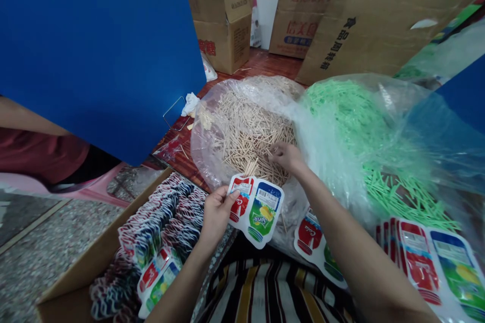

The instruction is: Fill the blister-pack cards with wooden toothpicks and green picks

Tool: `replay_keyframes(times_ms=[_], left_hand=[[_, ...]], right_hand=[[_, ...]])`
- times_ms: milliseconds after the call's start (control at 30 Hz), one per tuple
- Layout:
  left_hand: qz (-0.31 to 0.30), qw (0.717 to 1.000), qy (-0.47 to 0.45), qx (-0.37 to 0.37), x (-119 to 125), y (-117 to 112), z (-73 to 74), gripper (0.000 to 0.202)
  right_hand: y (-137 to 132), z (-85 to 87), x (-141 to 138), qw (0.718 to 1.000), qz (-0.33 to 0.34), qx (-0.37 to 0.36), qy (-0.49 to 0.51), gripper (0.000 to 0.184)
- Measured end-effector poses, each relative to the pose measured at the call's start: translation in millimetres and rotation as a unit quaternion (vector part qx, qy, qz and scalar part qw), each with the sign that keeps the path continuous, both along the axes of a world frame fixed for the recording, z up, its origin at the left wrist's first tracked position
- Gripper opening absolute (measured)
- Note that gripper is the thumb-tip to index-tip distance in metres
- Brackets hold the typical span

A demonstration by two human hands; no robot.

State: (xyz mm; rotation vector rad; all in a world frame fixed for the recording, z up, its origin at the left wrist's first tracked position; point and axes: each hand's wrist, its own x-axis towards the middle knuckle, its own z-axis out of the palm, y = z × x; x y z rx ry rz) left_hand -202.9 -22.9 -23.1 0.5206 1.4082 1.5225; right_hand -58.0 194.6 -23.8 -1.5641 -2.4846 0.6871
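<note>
Head view shows a reddish table (pixel 261 62) (cartons (pixel 222 17) behind), left hand (pixel 217 208) gripping a packet (pixel 254 210), right hand (pixel 287 157) at sticks (pixel 250 147), grip unclear.

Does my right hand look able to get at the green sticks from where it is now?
Likely yes, but not straight across: your right hand is at the tan sticks, and bunched clear plastic stands between. The nearer green sticks look uncovered.

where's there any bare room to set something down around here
Mostly bare: a strip of red-brown tabletop between the open carton and the stick bag, and the speckled floor left of the packet box. Crowded: the front, where the left hand holds a printed card, the right hand is at the wooden sticks, and green strips lie rightward.
</note>
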Motion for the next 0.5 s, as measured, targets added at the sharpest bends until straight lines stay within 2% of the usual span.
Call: replay_keyframes(times_ms=[167, 300, 400, 500], left_hand=[[0.000, 1.000, 0.005, -0.001, 0, 1, -2.8, 0.024], [-0.001, 1.000, 0.009, -0.001, 0, 0, -2.5, 0.023], [0.003, 1.000, 0.007, 0.001, 1, -1, -0.7, 0.022], [0.008, 1.000, 0.007, -0.001, 2, -2, 1.6, 0.023]], right_hand=[[-1, 9.8, 7, 0.999, 0.022, -0.008, -0.029, 0.024], [-4, 22.4, 8, 0.993, 0.092, -0.024, -0.064, 0.025], [-8, 31.6, 10, 0.986, 0.136, -0.011, -0.093, 0.028], [-11, 37.4, 11, 0.977, 0.184, 0.005, -0.105, 0.023]])
